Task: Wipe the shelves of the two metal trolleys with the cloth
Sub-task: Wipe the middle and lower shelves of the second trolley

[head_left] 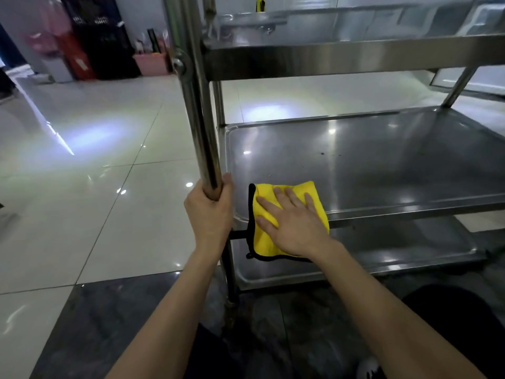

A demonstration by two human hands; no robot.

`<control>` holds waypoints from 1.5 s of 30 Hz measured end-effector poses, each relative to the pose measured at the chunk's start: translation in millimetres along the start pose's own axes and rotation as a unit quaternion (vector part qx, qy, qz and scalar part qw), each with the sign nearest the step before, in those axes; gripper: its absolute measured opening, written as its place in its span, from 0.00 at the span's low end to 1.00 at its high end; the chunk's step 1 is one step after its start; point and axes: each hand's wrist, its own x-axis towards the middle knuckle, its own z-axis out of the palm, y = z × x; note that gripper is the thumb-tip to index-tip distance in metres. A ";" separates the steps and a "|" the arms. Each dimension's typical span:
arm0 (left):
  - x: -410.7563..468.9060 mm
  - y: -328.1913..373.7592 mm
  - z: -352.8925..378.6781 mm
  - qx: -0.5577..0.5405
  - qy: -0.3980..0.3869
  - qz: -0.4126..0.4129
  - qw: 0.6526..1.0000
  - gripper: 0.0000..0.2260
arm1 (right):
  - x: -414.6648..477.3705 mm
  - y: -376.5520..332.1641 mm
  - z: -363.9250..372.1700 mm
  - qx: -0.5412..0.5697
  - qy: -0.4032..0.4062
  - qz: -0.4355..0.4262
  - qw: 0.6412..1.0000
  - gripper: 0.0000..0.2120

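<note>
A steel trolley stands in front of me, with a top shelf (341, 57), a middle shelf (382, 165) and a bottom shelf (382, 250). My left hand (210, 214) is wrapped around the trolley's near-left upright post (196, 105). A yellow cloth (289, 192) with a black edge lies on the front-left corner of the middle shelf and hangs over its rim. My right hand (292, 225) presses flat on the cloth, fingers spread. A few dark specks show further back on the middle shelf. Only one trolley is clearly in view.
Glossy pale floor tiles (95, 160) spread to the left, with a dark tile strip (123, 324) under me. Black and red crates (93, 45) and a pink box (153, 64) stand against the far wall. A yellow item (261, 2) sits beyond the top shelf.
</note>
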 end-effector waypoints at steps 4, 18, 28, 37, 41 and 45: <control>1.7 0.9 17.0 0.016 0.042 0.027 0.999 0.21 | 37.2 14.9 0.6 0.002 -0.035 -0.010 0.999 0.35; 24.2 -17.9 46.1 0.011 0.047 0.030 0.998 0.23 | 199.2 19.8 -8.2 0.008 -0.105 -0.008 0.994 0.34; 18.9 -12.1 45.5 -0.008 0.038 0.013 0.999 0.22 | 137.6 70.2 -5.0 -0.001 -0.110 -0.118 0.987 0.36; 20.3 -9.8 51.8 0.009 0.084 0.047 0.995 0.24 | 210.3 23.7 -9.0 -0.005 -0.112 -0.073 0.991 0.33; 18.9 -8.6 53.5 0.003 0.081 0.049 0.995 0.26 | 120.9 61.6 -6.2 0.009 -0.111 -0.223 0.968 0.34; 19.6 -11.9 53.8 0.013 0.069 0.051 0.996 0.25 | 132.0 130.9 -30.1 -0.002 -0.140 -0.180 0.974 0.30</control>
